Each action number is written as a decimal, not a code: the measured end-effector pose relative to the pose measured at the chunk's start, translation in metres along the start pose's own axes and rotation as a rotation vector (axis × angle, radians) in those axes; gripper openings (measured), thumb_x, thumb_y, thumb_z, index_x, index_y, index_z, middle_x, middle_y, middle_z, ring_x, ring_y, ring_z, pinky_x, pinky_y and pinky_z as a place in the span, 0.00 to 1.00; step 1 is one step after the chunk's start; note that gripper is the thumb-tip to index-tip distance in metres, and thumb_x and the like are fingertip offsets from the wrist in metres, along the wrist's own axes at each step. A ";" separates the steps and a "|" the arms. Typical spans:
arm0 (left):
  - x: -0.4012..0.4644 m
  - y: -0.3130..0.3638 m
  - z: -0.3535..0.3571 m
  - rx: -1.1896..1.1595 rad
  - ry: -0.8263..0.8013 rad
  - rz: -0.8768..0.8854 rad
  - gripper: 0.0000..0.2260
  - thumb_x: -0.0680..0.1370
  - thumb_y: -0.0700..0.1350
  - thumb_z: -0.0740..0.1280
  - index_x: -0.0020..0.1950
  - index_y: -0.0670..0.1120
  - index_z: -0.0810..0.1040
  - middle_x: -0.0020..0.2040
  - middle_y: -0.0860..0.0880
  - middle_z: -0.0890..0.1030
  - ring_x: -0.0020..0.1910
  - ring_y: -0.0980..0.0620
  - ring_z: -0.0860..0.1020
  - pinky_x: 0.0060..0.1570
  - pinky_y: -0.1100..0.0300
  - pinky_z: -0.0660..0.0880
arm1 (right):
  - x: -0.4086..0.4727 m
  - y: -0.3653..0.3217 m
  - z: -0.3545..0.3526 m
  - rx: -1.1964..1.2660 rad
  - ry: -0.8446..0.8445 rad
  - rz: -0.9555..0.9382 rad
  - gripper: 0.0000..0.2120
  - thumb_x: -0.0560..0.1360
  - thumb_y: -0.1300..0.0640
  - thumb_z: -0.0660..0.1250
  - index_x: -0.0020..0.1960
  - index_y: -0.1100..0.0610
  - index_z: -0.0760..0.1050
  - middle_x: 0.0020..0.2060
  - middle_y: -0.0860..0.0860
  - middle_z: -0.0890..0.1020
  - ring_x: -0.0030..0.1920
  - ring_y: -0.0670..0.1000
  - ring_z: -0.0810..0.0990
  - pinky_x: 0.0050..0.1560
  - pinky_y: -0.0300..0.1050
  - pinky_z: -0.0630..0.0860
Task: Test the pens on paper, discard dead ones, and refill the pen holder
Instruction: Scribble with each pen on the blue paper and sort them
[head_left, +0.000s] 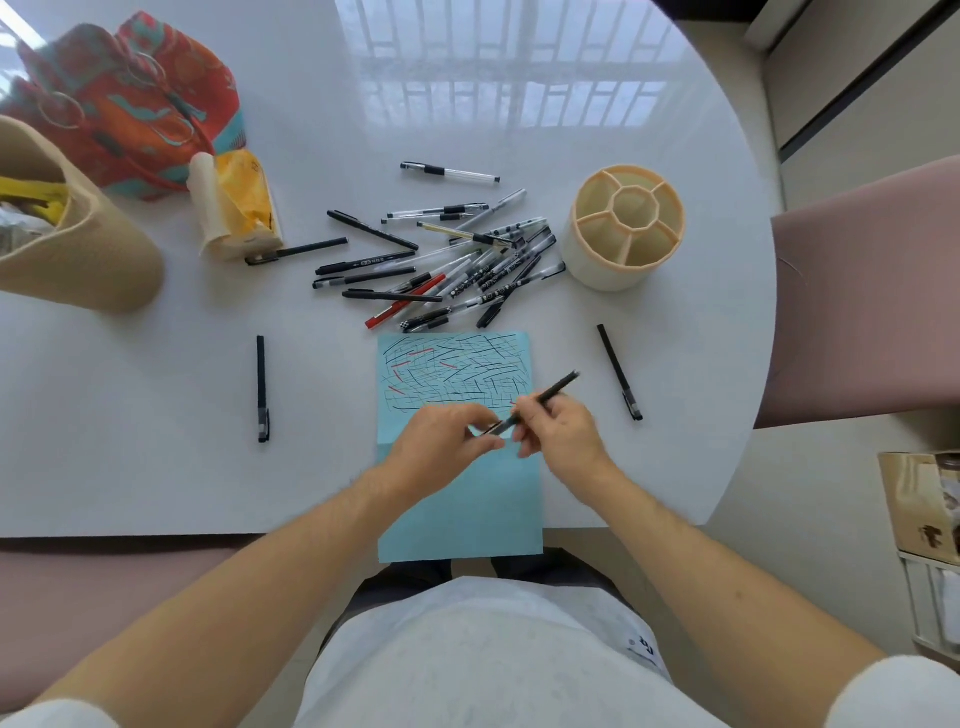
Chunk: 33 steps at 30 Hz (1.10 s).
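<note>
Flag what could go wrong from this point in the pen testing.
1. The blue paper overhangs the white table's near edge; writing pressure could shift it.
2. Its upper part is already crowded with strokes, so a faint line from the black pen held by the left hand and right hand may be misread.
3. Single pens lie left and right of the paper, unmarked; they could get mixed with the pen pile. The pen holder is empty.
</note>
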<state>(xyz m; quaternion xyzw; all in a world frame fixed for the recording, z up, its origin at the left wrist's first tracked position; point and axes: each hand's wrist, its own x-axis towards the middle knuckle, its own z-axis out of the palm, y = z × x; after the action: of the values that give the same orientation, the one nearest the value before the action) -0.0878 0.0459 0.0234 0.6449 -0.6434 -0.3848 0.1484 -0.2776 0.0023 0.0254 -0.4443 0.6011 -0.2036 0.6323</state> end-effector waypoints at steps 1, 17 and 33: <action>0.002 -0.004 -0.001 0.022 0.002 -0.017 0.15 0.75 0.57 0.72 0.59 0.54 0.80 0.51 0.60 0.83 0.44 0.61 0.80 0.48 0.59 0.77 | 0.010 -0.006 -0.013 -0.064 0.063 0.013 0.13 0.84 0.54 0.64 0.44 0.60 0.78 0.32 0.52 0.83 0.28 0.50 0.78 0.35 0.51 0.79; -0.019 -0.058 -0.003 0.425 0.061 -0.047 0.26 0.74 0.46 0.71 0.71 0.47 0.72 0.76 0.43 0.65 0.76 0.41 0.61 0.74 0.46 0.63 | 0.104 -0.056 -0.021 -0.643 0.318 -0.149 0.11 0.77 0.51 0.68 0.55 0.56 0.75 0.45 0.53 0.81 0.49 0.58 0.80 0.50 0.51 0.77; -0.012 -0.057 -0.001 0.436 0.029 -0.090 0.28 0.77 0.52 0.69 0.74 0.51 0.66 0.79 0.46 0.59 0.78 0.44 0.55 0.76 0.49 0.57 | 0.139 -0.091 -0.003 -1.038 0.296 -0.529 0.06 0.77 0.55 0.66 0.51 0.56 0.76 0.44 0.52 0.81 0.42 0.58 0.79 0.42 0.49 0.74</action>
<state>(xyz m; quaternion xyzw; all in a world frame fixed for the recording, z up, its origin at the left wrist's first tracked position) -0.0448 0.0645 -0.0111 0.6953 -0.6797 -0.2337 -0.0027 -0.2281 -0.1566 0.0184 -0.7964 0.5727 -0.0939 0.1701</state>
